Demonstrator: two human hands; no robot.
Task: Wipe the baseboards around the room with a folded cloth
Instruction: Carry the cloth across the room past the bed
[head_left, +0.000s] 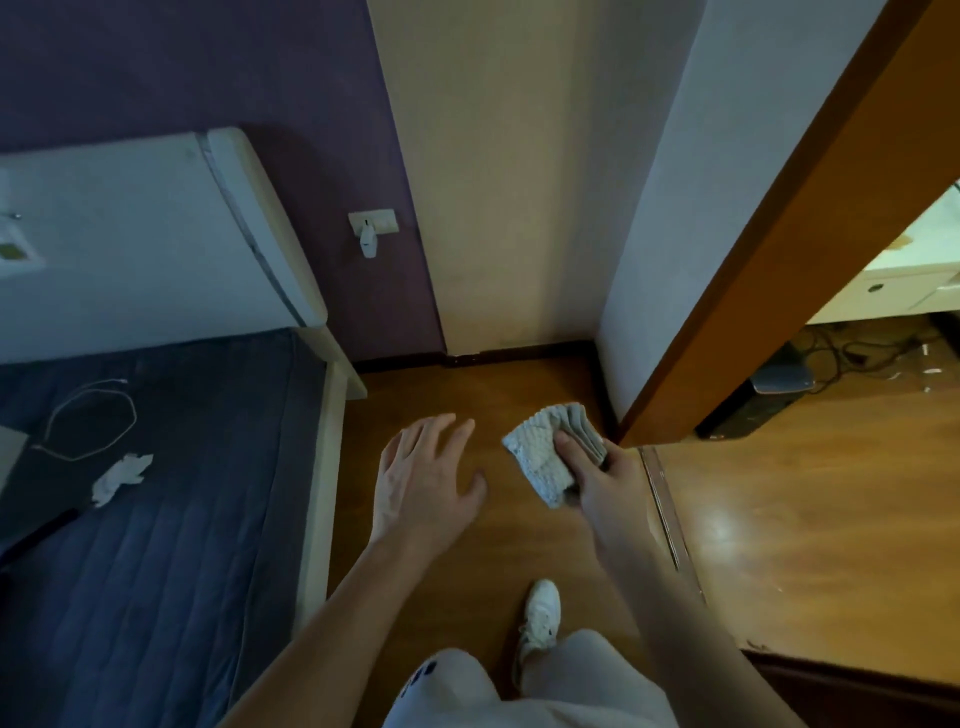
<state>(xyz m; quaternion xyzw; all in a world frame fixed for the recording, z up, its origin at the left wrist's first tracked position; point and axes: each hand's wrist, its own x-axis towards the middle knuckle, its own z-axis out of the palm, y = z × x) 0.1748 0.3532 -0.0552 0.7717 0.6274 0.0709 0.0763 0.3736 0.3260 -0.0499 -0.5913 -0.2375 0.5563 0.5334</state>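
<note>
My right hand (602, 480) grips a folded grey-white cloth (545, 457), held above the wooden floor close to the wall corner by the door. My left hand (421, 483) hovers beside it with fingers spread and holds nothing. A dark brown baseboard (519, 356) runs along the foot of the cream wall ahead and turns down the white wall on the right, where my hand and the cloth hide part of it.
A bed (156, 519) with a dark blue cover, a white cable and a crumpled tissue fills the left side. An open brown door (779, 249) stands at the right, with a doorway beyond. A wall socket (373, 223) sits above the baseboard. My white shoe (540, 618) is on the floor.
</note>
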